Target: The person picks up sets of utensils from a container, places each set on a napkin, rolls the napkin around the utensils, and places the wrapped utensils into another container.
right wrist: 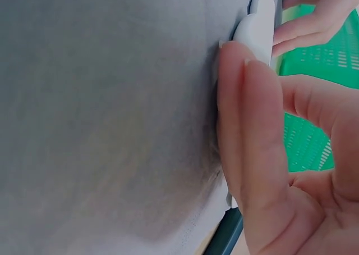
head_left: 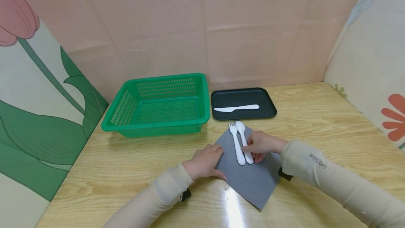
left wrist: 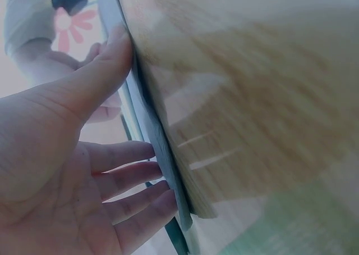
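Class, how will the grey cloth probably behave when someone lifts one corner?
The cloth probably flops: its edge looks thin and wavy in the left wrist view. Being so thin, it is likely light for its spread. The fork may well slide, since it lies on top, unwrapped.

One piece of text, head view: dark lettering (head_left: 317, 161) on beige sleeve (head_left: 343, 184) of person's right arm, upper side, near cuff. Seems to read "Let's Slim"; letters small and soft-edged, exact spelling and spacing hard to tell. Single short line, in two clusters, slanting toward lower right along sleeve, apparently upside down to camera. Print dark grey against pale cloth, visible despite blur.
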The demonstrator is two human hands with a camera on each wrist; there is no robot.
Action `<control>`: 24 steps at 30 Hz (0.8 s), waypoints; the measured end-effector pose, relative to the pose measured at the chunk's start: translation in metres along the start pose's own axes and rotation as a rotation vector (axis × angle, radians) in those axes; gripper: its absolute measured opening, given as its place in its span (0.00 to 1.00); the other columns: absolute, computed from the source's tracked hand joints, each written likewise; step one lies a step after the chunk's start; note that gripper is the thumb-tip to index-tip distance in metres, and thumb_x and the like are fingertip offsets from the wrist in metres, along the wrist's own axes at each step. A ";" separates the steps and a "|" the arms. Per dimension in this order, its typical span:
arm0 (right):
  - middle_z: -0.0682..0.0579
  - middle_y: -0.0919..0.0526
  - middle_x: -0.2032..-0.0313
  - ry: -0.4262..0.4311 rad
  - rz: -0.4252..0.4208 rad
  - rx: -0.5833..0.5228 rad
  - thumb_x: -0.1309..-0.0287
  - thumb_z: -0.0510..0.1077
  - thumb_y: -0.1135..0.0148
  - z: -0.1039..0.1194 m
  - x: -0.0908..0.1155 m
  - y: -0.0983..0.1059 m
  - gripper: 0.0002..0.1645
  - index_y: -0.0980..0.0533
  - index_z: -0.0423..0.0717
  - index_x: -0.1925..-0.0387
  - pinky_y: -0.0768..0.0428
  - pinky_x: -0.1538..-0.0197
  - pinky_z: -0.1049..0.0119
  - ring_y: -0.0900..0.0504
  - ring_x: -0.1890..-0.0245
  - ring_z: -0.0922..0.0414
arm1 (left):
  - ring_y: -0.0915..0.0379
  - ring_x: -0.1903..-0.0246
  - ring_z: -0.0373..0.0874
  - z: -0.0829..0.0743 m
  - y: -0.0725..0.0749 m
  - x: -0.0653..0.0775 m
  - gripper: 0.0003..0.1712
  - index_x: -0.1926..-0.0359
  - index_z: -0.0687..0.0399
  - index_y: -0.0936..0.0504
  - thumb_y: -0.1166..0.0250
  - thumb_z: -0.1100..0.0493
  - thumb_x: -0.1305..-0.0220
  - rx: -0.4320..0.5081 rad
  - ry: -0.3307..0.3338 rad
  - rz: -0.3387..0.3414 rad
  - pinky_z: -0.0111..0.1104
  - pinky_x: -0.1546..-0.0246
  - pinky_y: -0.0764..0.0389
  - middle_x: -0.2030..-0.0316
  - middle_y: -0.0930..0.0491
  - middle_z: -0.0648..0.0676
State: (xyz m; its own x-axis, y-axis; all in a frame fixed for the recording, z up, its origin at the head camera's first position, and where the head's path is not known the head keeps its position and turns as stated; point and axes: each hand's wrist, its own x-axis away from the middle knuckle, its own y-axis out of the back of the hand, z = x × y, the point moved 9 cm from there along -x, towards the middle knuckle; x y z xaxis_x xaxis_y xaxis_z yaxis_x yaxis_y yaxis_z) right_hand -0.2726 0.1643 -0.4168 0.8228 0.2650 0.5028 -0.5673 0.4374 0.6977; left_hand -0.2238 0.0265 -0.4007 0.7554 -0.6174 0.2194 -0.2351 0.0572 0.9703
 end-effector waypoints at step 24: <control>0.52 0.22 0.84 -0.019 0.002 0.003 0.41 0.50 0.40 0.000 0.001 0.000 0.17 0.26 0.42 0.77 0.20 0.77 0.70 0.22 0.85 0.62 | 0.33 0.44 0.44 0.000 0.000 0.000 0.49 0.36 0.55 0.34 0.34 0.32 0.53 0.012 0.002 0.003 0.33 0.50 0.24 0.38 0.32 0.51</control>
State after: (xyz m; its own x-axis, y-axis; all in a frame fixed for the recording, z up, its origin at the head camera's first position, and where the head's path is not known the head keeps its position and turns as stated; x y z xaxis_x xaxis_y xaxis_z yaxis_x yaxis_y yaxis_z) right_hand -0.2716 0.1645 -0.4161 0.8210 0.2494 0.5135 -0.5688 0.4341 0.6986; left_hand -0.2234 0.0265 -0.4003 0.7560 -0.6158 0.2221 -0.2442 0.0495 0.9685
